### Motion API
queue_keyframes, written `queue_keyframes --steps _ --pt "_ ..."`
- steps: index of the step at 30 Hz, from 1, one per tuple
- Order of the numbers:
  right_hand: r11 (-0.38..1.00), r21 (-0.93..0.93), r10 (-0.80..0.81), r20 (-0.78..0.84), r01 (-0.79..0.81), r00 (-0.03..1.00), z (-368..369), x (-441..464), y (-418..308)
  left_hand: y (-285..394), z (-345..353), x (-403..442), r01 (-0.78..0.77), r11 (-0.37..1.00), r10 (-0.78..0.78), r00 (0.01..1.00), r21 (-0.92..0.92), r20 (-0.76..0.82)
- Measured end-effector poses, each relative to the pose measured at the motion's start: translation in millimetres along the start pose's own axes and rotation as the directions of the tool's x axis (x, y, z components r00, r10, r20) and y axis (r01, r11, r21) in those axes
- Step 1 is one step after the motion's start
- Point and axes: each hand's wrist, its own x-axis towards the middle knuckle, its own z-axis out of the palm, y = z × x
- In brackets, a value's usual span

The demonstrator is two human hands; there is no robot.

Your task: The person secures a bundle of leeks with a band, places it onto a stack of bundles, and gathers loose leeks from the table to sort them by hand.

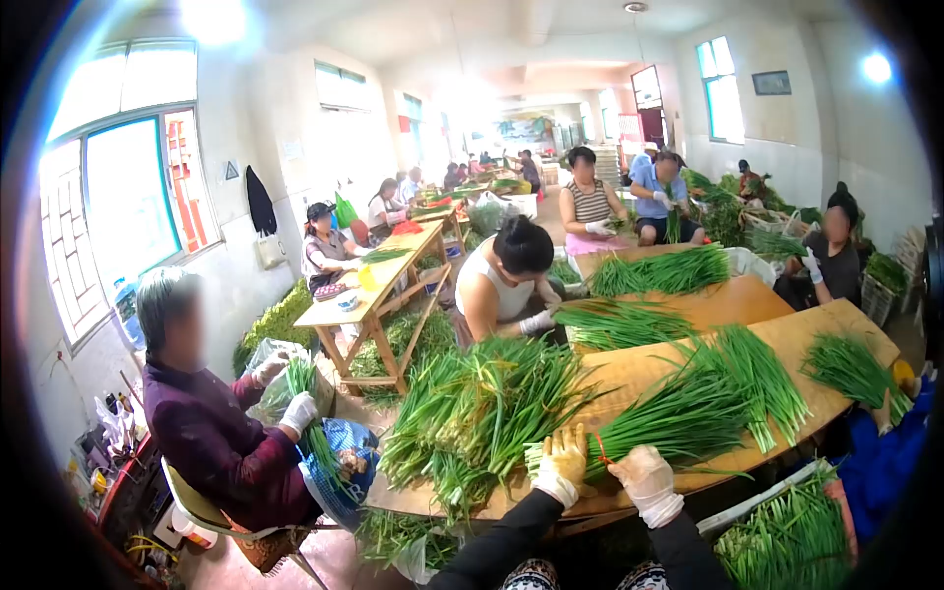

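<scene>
A bundle of long green stalks [674, 423] lies on the wooden table [619, 369] with its pale ends toward me. My left hand [563, 460], in a yellowish glove, rests on those ends with its fingers spread. Just to the right, my right hand [646, 480], in a whitish glove, is closed on a thin red tie [601, 450] beside the bundle. A large loose heap of stalks [482, 413] is left of my hands. Another bundle [762, 379] lies beyond, to the right.
A person in purple [221, 442] sits at the left holding stalks. Another person [506, 275] bends over across the table. A crate of stalks [787, 541] stands at the lower right, near a blue-clothed person [890, 442]. More workers sit at tables behind.
</scene>
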Motion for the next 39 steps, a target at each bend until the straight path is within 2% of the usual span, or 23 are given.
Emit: queue_keyframes --steps 1,3,4,5,6,7,8,10,11,12,15,17,20,21,23,25,27,29,31,33,34,37,39 --pt "1.000 -0.003 -0.002 -0.011 0.002 1.000 -4 13 -6 3 -4 1 -0.003 0.999 0.004 1.000 -0.040 0.015" --pt "0.906 0.067 -0.365 -0.375 0.418 0.852 -3 33 -11 13 0 9 0.002 0.999 -0.001 1.000 -0.042 0.022" --pt "0.855 0.251 -0.320 -0.432 0.453 0.843 9 43 -11 17 1 12 0.012 0.999 -0.010 0.999 -0.042 0.035" --pt "0.817 0.440 -0.217 -0.366 0.373 0.905 26 46 -2 19 -1 10 0.007 0.999 -0.006 0.999 -0.041 0.032" --pt "0.663 0.742 0.043 -0.168 0.098 0.985 28 46 -4 22 -3 7 -0.033 0.998 0.033 0.999 -0.053 -0.011" --pt "0.379 0.906 0.224 0.108 -0.189 0.969 29 48 -6 23 -5 5 -0.072 0.995 0.069 0.996 -0.062 -0.057" --pt "0.379 0.909 0.218 0.096 -0.175 0.971 37 52 -5 22 -1 4 -0.073 0.996 0.067 0.993 -0.060 -0.101" --pt "-0.032 0.957 0.421 0.273 -0.287 0.865 45 57 -11 22 1 3 -0.082 0.997 0.083 0.985 0.009 -0.151" --pt "-0.216 0.928 0.378 0.366 -0.304 0.850 45 53 -17 24 15 7 -0.060 0.995 0.074 0.979 0.076 -0.188" --pt "-0.256 0.926 0.384 0.362 -0.279 0.850 40 49 -28 18 56 26 0.018 0.997 0.018 0.891 0.075 -0.453" --pt "-0.306 0.933 0.383 0.303 -0.190 0.873 42 31 -25 19 43 22 -0.013 1.000 0.024 0.879 0.026 -0.476" --pt "-0.228 0.952 0.418 0.284 -0.203 0.863 44 25 -28 17 45 25 -0.043 0.999 0.031 0.847 -0.011 -0.531" --pt "0.080 0.966 0.411 0.192 -0.245 0.891 45 17 -31 16 39 21 -0.046 0.998 0.066 0.856 0.050 -0.514" --pt "0.077 0.966 0.416 0.192 -0.245 0.889 54 13 -26 15 36 23 -0.042 0.999 0.052 0.895 0.034 -0.443" --pt "0.538 0.835 0.274 -0.045 -0.115 0.961 77 -2 -9 12 28 23 -0.040 0.999 0.043 0.930 0.015 -0.364" --pt "0.495 0.840 0.301 0.073 -0.221 0.951 52 -4 -18 12 20 19 -0.122 0.992 0.130 0.920 0.045 -0.371" --pt "0.764 0.645 0.023 -0.080 0.034 0.997 49 -4 -14 9 37 24 -0.082 0.985 0.127 0.943 0.154 -0.307" --pt "0.828 0.505 -0.196 -0.150 0.246 0.969 39 0 5 3 35 19 -0.145 0.988 0.153 0.968 0.056 -0.196" --pt "0.881 0.005 -0.473 -0.037 0.474 0.880 -16 21 9 -8 -3 2 -0.194 0.980 0.197 0.979 0.049 -0.052" --pt "0.817 -0.404 -0.300 0.312 0.411 0.901 -55 37 3 -17 -21 -8 -0.144 0.989 0.145 0.989 -0.036 0.025" --pt "0.791 -0.434 -0.201 0.482 0.431 0.853 -56 48 11 -19 -12 -9 -0.158 0.987 0.158 0.987 -0.036 -0.011" --pt "0.734 -0.445 -0.247 0.527 0.512 0.813 -45 62 28 -16 -4 -17 -0.160 0.984 0.151 0.983 -0.077 -0.108" --pt "0.764 -0.344 -0.470 0.284 0.546 0.836 -19 61 54 -15 14 -14 -0.111 0.987 0.130 0.978 0.119 -0.161"
